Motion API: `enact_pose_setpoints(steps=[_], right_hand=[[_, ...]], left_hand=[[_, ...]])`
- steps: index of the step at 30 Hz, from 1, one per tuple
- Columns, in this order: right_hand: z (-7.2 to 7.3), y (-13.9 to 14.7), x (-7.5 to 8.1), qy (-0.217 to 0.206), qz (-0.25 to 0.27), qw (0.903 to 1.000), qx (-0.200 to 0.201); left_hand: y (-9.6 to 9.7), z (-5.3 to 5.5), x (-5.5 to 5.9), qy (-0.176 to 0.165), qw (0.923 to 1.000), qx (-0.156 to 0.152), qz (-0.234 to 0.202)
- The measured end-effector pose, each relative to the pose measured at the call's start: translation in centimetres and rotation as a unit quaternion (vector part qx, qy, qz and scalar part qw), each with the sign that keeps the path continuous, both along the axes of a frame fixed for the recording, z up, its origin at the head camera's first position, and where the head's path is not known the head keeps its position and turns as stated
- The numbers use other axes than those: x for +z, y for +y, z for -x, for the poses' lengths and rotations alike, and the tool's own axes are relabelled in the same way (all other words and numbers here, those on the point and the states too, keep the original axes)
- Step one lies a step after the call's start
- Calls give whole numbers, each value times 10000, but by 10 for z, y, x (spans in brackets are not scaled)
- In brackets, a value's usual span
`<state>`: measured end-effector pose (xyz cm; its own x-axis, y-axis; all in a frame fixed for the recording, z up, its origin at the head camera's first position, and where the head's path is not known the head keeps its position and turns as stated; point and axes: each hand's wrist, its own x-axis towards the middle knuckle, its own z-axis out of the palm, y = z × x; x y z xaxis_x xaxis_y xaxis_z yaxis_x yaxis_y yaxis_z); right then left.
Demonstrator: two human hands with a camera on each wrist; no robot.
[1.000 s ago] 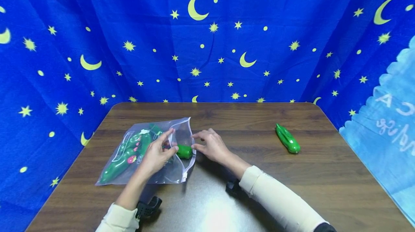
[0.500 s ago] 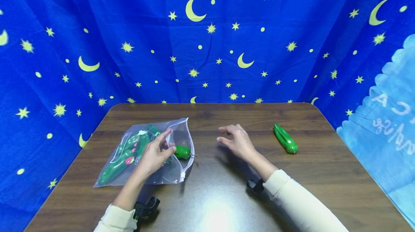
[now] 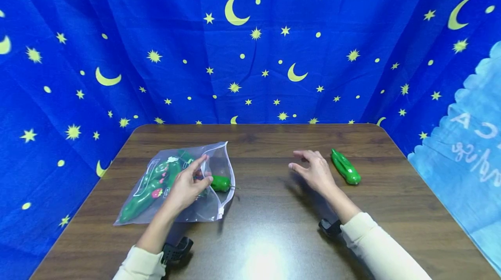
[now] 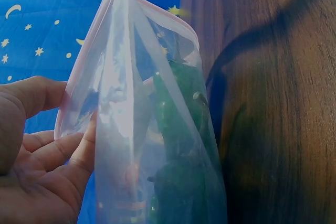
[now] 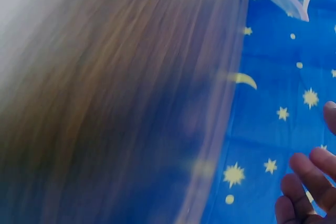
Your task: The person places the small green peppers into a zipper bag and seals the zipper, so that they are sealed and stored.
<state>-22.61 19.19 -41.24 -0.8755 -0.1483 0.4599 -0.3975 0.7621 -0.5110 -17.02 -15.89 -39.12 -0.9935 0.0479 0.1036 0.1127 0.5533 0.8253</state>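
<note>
A clear zip bag (image 3: 156, 201) lies on the left of the table, its mouth held apart toward the right. My left hand (image 3: 188, 186) pinches the upper layer at the bag's mouth, thumb on one side and fingers on the other, as the left wrist view shows. Inside are several green vegetables, partly hidden by print and hand; one green pepper (image 3: 221, 183) sits at the mouth with its stem poking out. Another long green pepper (image 3: 346, 168) lies on the right side of the table. Just left of it, my right hand (image 3: 316, 170) hovers with loosely bent fingers, holding nothing.
The brown wooden table (image 3: 266, 210) reflects a bright light patch near its front. Behind it hangs a blue curtain (image 3: 270, 54) with stars and moons. A light blue cloth (image 3: 473, 123) hangs at the right. The bag's zip slider (image 3: 221, 213) is at the near corner.
My right hand has left the bag's mouth and moved right across the table toward the lone pepper. The left hand stays on the bag, which has hardly moved.
</note>
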Motion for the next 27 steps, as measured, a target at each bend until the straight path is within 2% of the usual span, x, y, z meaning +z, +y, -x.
enact_pose_setpoints(steps=[16,27], right_hand=[[-3,47,-1,287,-215,9974,-627],[-9,81,-4,-20,-291,9925,-1189]], left_hand=[[-1,-1,1,-4,10000,8,-30],[-2,-3,2,-43,10000,77,0]])
